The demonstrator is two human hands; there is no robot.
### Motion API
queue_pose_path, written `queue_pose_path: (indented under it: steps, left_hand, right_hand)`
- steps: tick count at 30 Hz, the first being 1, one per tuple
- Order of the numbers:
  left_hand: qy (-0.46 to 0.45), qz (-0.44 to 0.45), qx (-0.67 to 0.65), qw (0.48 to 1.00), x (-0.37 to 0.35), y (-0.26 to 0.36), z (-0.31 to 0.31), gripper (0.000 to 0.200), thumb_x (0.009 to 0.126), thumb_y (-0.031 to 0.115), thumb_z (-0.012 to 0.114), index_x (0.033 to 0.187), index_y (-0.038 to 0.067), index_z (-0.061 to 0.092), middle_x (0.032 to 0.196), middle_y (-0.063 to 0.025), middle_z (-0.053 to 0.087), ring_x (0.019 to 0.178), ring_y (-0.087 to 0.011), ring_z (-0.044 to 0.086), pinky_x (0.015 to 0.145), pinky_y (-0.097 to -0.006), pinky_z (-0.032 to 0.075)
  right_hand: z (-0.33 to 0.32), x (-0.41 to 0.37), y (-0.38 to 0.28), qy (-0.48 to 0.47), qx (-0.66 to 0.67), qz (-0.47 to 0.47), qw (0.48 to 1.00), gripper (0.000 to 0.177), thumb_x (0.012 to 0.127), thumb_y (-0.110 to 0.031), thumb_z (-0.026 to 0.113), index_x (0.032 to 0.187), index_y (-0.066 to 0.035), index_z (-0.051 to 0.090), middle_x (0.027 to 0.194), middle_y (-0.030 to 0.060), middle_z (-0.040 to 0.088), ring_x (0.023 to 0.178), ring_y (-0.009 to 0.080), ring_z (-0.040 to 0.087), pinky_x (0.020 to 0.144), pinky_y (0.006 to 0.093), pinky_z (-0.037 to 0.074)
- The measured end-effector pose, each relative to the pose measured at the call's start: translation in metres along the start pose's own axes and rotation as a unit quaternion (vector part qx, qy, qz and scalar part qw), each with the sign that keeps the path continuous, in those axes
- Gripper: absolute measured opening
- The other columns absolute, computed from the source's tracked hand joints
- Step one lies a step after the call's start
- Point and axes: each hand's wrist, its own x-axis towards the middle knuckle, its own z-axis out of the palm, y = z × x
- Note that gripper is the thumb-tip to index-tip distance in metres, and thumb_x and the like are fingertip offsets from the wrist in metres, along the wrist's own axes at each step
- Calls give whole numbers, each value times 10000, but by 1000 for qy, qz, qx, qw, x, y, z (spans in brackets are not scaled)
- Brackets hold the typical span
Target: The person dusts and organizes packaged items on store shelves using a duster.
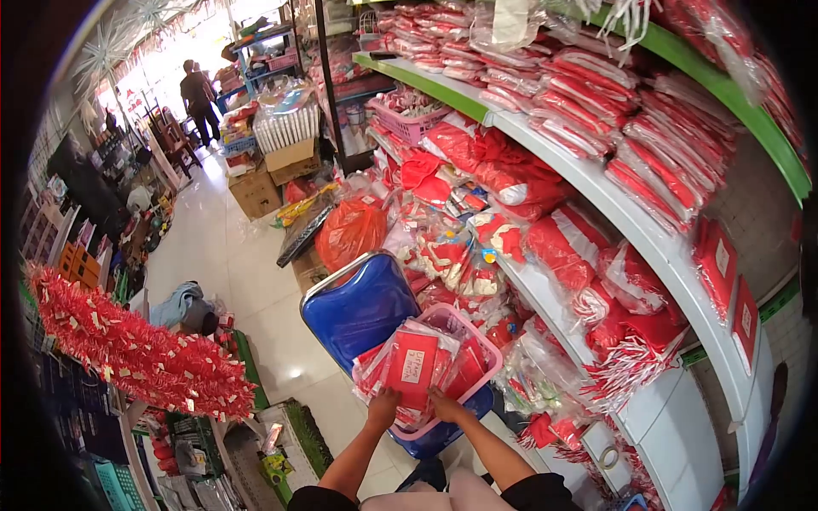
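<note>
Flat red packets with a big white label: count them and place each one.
3. The front packet is between the left hand and right hand; an upper packet and a lower packet show at the far right. More may be hidden.

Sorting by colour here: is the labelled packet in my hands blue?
No, the packet held by the left hand and right hand is red.

– How are the arms held?
– Both reach forward, angling inward; the left forearm (356, 456) and the right forearm (489, 448) are bare below dark sleeves (538, 494).
– And the hands?
– The left grip (383, 409) and right grip (446, 407) sit near each other, apart, roughly level, each closed, fingers (438, 397) partly hidden.
</note>
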Motion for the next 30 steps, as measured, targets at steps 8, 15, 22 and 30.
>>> queue_pose_path:
  steps: [8, 15, 22, 30]
  left_hand:
    - [-52, 69, -38, 996, 15, -31, 0, 184, 746, 64, 540, 900, 107, 632, 924, -79, 598, 992, -308, 565, 727, -384, 526]
    - [-12, 22, -248, 969, 36, -15, -65, 163, 796, 146, 606, 903, 54, 687, 829, -185, 656, 752, -310, 652, 690, -394, 506]
    - [-55, 82, -357, 929, 57, 101, -116, 193, 807, 138, 609, 925, -4, 668, 847, -181, 664, 748, -273, 662, 649, -343, 518]
    - [36, 186, -450, 873, 65, 183, -129, 164, 824, 168, 645, 834, 7, 678, 808, -129, 663, 707, -234, 625, 654, -322, 496]
  right_hand:
    - [9, -16, 10, 43, 96, -51, 993, 592, 917, -144, 425, 1429, -25, 154, 1491, 217, 75, 1380, 310, 156, 1102, 346, 212]
    - [1, -18, -3, 234, 351, -31, 906, 591, 949, -346, 435, 1421, -61, 220, 1324, 157, 406, 1210, 272, 411, 1004, 349, 340]
    - [-61, -51, -46, 137, 693, 41, 707, 463, 888, -404, 556, 1248, -135, 443, 989, 32, 584, 856, 138, 588, 748, 327, 487]
    - [-130, -148, 24, 379, 595, 38, 707, 350, 853, -158, 583, 1171, -28, 514, 1030, 62, 613, 844, 152, 610, 753, 317, 508]
